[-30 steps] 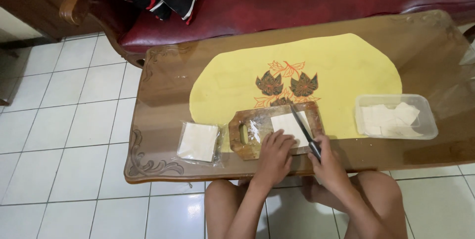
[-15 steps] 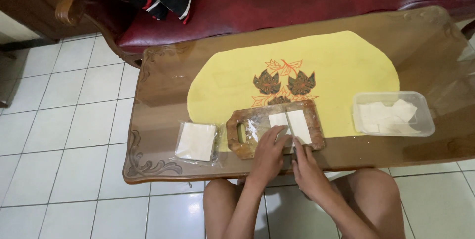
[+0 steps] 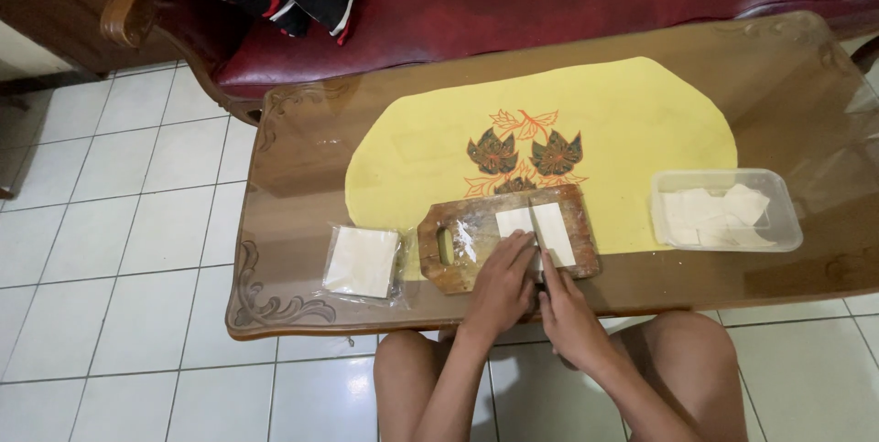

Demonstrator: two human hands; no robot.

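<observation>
Sheets: two white squares (image 3: 540,231) side by side on wooden board (image 3: 508,236), near table edge.
Axis: seam runs near-far.
L hand (image 3: 499,282): flat on left sheet, fingers spread.
R hand (image 3: 568,314): closed on knife (image 3: 538,254), blade at seam, just near side.

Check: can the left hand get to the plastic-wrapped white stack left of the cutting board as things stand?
Probably yes. The left hand rests on the cutting board, and the wrapped stack lies just left of the board on the table with nothing between.
</observation>
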